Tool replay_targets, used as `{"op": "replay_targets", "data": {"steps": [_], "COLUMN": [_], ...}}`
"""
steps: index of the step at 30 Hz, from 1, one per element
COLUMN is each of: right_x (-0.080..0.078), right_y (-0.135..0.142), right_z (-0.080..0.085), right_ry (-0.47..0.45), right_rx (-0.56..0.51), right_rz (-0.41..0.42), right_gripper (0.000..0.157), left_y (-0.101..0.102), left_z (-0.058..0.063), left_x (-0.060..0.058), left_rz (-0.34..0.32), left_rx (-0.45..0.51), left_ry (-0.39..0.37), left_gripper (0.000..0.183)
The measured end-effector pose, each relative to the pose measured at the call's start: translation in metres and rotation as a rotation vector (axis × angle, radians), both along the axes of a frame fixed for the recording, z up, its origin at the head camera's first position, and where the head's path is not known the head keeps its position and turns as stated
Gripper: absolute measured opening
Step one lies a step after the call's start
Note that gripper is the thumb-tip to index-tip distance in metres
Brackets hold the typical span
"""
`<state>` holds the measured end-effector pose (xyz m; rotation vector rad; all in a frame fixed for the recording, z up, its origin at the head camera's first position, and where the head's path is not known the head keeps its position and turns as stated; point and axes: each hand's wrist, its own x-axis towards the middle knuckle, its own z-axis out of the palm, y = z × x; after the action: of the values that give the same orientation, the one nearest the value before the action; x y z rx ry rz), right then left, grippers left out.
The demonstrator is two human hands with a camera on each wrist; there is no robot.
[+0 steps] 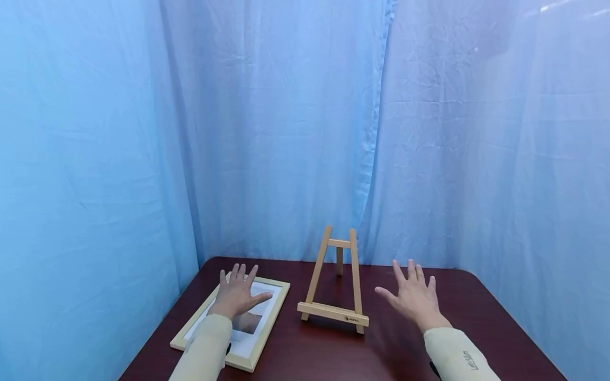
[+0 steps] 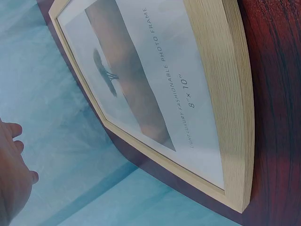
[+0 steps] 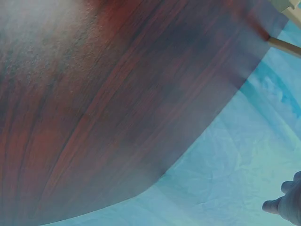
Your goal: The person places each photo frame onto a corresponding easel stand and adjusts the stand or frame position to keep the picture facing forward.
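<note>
A picture frame (image 1: 250, 321) is laid flat on the red table (image 1: 329, 354), at the lower left of the head view. Above it, the left hand (image 1: 240, 295) is held with its fingers spread. A small wooden stand (image 1: 333, 314) is placed at the lower middle. At the lower right, the right hand (image 1: 415, 299) is spread too. Blue curtains (image 1: 286, 132) are hung behind.

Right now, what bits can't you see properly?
Head view: part of the picture frame, covered by the left hand.
Head view: lettering on the easel, too small to read.
Right wrist view: most of the right hand, past the right edge.
Left wrist view: one end of the picture frame, past the top edge.
</note>
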<state>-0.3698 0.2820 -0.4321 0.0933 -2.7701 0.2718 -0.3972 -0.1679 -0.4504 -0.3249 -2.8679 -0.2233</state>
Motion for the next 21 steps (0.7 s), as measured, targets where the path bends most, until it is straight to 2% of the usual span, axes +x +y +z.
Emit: {"op": "replay_targets", "data": {"steps": [10, 21], "right_x": [-0.002, -0.002], "right_y": [-0.017, -0.035], "right_z": [0.006, 0.007], "right_ry": [0.028, 0.032], "right_rx": [0.012, 0.005], "right_rz": [0.019, 0.022], "right_gripper": [0.099, 0.094], "left_y": [-0.005, -0.011], "left_z": [0.004, 0.003], "left_x": [-0.002, -0.001], "left_rz": [-0.004, 0.015], "left_rx": [-0.01, -0.002], "left_ry": [0.021, -0.005], "left_gripper": [0.099, 0.099]}}
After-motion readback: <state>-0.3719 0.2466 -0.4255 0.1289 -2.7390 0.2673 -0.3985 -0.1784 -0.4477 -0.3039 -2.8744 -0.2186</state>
